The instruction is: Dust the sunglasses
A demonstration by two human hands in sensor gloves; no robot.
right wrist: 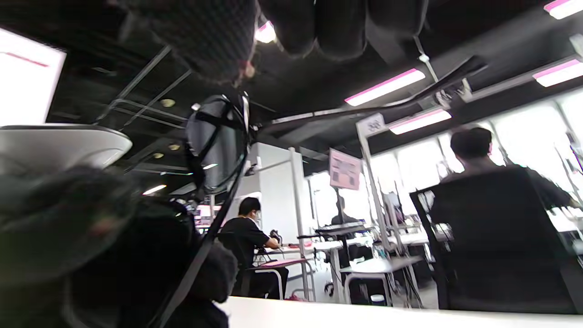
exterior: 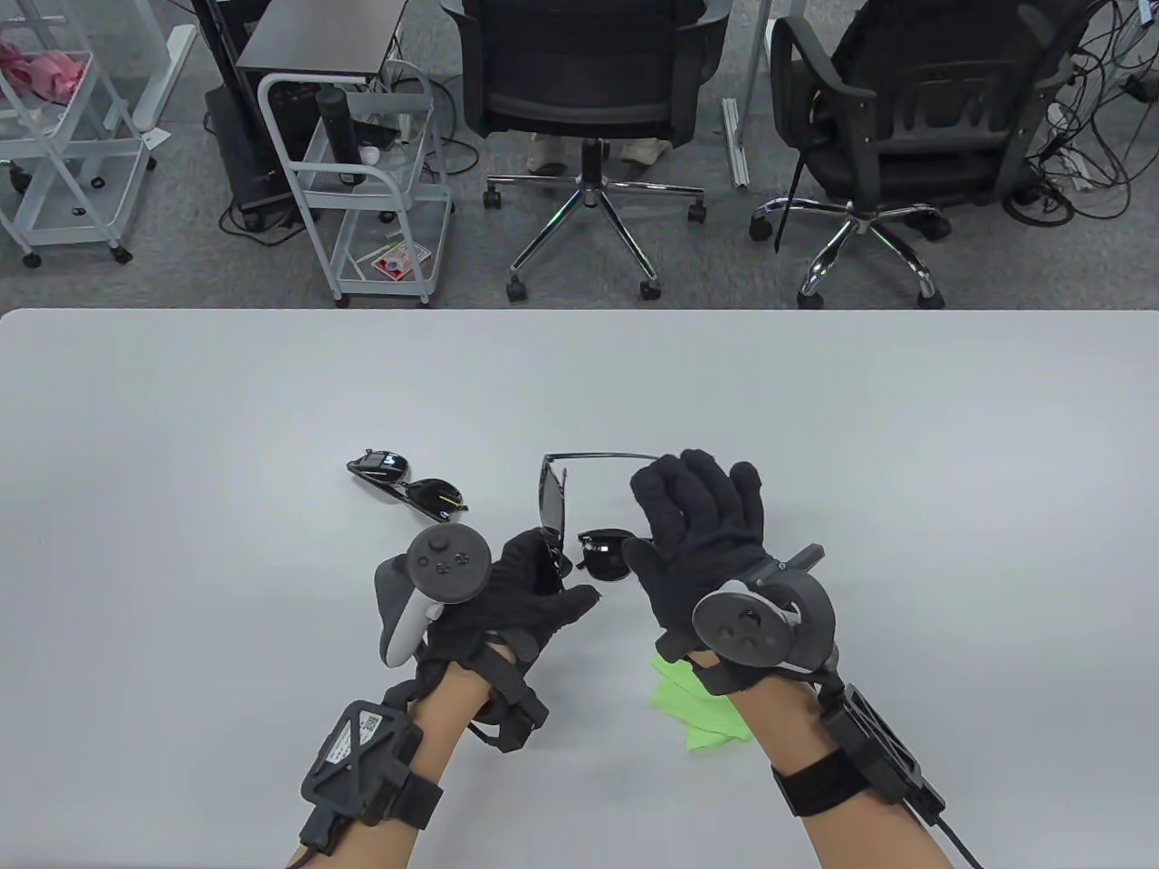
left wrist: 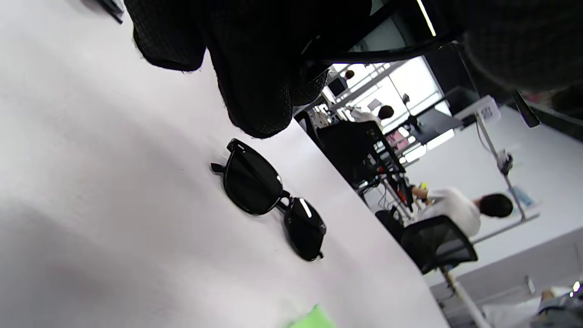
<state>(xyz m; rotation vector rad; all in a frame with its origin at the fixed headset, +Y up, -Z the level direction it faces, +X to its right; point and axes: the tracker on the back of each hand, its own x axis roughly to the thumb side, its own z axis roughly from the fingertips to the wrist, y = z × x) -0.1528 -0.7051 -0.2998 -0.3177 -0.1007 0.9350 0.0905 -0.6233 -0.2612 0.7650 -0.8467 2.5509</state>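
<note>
Two black sunglasses are in view. One pair (exterior: 409, 487) lies folded on the white table (exterior: 181, 507), left of my hands; it also shows in the left wrist view (left wrist: 271, 198). The other pair (exterior: 569, 529) is up off the table between my hands. My left hand (exterior: 541, 584) grips it at the near lens. Its upper temple arm (exterior: 599, 456) reaches across to my right hand (exterior: 693, 507), whose fingers are spread and fairly straight, thumb beside the lower lens (exterior: 605, 557). The right wrist view has a lens (right wrist: 218, 141) close below the fingers. A green cloth (exterior: 702, 711) lies under my right wrist.
Beyond the table's far edge stand two black office chairs (exterior: 589, 100) and white wire carts (exterior: 371, 190). The wrist views show people seated at other desks in the background (left wrist: 460, 214).
</note>
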